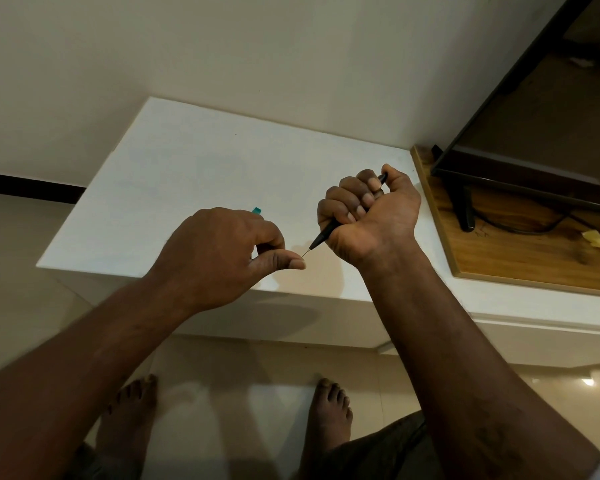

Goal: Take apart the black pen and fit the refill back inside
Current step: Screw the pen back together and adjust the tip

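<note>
text — none readable | labels — none | numbers — none

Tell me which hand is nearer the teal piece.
Left. The teal piece peeks out from just behind the left hand. The right hand is farther off to the piece's right, gripping the black pen in a fist.

the right hand (368, 216) hides most of the black pen (326, 233); whether the left hand (222, 251) pinches its thin tip is unclear. a teal thing (257, 211) is mostly behind that hand.
</note>
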A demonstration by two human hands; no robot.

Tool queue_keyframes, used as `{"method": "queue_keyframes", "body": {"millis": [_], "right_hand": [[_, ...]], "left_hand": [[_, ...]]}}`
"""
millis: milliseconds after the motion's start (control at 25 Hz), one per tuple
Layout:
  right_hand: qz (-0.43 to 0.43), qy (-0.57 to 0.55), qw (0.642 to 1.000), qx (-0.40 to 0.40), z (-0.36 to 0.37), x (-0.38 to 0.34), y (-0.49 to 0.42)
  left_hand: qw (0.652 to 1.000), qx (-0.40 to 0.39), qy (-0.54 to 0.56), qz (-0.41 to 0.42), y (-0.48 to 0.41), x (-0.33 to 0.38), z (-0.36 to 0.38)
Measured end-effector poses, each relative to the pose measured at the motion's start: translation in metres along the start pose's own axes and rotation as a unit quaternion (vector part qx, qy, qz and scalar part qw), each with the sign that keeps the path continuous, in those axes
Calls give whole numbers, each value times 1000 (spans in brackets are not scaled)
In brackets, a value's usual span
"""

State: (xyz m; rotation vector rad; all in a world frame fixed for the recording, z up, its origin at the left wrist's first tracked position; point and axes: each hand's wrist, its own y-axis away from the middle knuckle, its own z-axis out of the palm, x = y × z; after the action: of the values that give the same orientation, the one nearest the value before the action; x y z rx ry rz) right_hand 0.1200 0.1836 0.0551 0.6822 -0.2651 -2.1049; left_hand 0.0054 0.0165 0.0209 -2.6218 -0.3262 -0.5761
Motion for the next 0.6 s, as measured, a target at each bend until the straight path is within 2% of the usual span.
{"method": "queue_keyframes", "body": {"millis": [600], "right_hand": [[6, 7, 1000, -10, 2, 4, 2]], "left_hand": [[1000, 0, -2, 2, -1, -1, 1]]}}
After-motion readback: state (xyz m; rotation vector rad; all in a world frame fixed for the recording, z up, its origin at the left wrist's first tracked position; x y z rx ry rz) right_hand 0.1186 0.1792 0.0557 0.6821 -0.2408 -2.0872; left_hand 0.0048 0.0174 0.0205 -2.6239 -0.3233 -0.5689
